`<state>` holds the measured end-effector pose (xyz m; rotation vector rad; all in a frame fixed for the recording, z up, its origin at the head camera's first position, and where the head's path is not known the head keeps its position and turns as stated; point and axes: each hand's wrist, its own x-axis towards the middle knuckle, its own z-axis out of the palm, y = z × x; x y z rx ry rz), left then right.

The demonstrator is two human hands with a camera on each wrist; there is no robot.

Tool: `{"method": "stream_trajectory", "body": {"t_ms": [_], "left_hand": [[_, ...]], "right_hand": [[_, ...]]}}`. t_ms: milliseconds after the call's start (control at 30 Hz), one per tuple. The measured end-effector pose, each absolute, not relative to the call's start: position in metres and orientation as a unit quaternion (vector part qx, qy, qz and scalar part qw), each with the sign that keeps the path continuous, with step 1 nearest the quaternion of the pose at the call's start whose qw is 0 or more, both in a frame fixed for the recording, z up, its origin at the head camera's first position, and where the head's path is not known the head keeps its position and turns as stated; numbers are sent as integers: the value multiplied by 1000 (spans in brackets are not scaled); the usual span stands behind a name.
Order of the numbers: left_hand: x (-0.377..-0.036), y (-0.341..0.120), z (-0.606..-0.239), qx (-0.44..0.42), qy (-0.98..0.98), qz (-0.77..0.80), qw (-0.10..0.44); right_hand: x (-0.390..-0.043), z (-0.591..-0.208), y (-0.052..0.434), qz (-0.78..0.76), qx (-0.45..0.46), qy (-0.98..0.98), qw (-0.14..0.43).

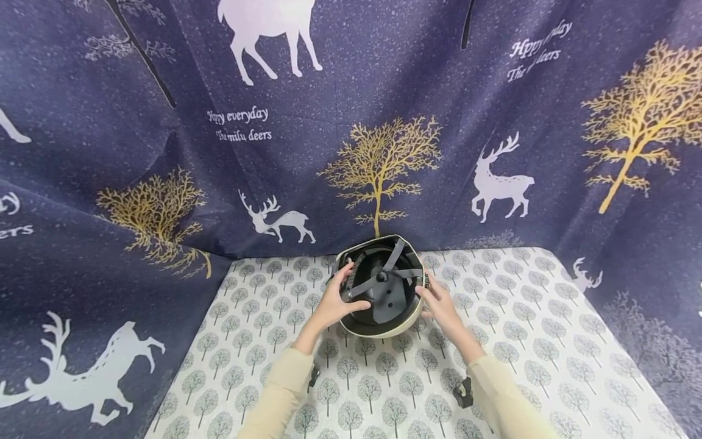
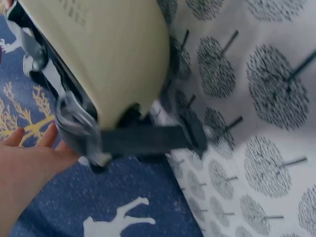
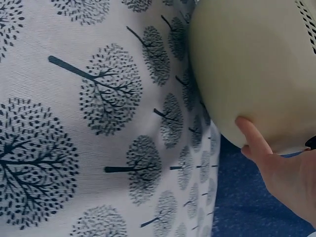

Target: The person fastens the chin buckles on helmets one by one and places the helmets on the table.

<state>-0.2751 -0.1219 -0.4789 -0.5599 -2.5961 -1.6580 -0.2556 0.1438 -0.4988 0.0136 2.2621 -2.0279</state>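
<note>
A cream helmet sits on the table with its black inside turned up toward the head view. Grey straps cross that hollow. My left hand holds the left rim, its thumb lying over the lower left edge. At the opposite rim, my right hand grips with fingertips on the edge. The right wrist view shows a digit of the right hand against the smooth outer shell. In the left wrist view, a dark band and a blurred clear part stick out near the left fingers.
A white cloth with grey tree prints covers the table. Behind the helmet hangs a dark blue curtain with deer and golden trees, which also runs along both sides. Dark straps show at the wrists.
</note>
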Motion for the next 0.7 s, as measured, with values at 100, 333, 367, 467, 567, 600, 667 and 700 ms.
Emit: {"method": "stream_trajectory", "body": {"t_ms": [100, 333, 367, 467, 567, 600, 667, 700], "left_hand": [[-275, -129, -479, -159, -831, -533, 6], [-274, -139, -482, -119, -843, -524, 21], [-274, -140, -483, -116, -843, -525, 23], [-275, -142, -487, -110, -844, -524, 28], [-275, -144, -492, -102, -847, -521, 22], [-276, -144, -494, -100, -847, -521, 19], [-276, -145, -497, -97, -846, -524, 14], [-276, -145, -498, -96, -844, -527, 13]], "right_hand": [[-256, -505, 146, -678, 26, 733, 49], [-257, -508, 151, -681, 32, 730, 48], [-257, -508, 151, -682, 33, 729, 48], [-257, -508, 152, -683, 36, 728, 47], [-257, -510, 154, -693, 40, 718, 50], [-257, -511, 154, -697, 42, 714, 51], [-256, -512, 156, -704, 43, 707, 53], [-256, -512, 156, -706, 42, 705, 53]]}}
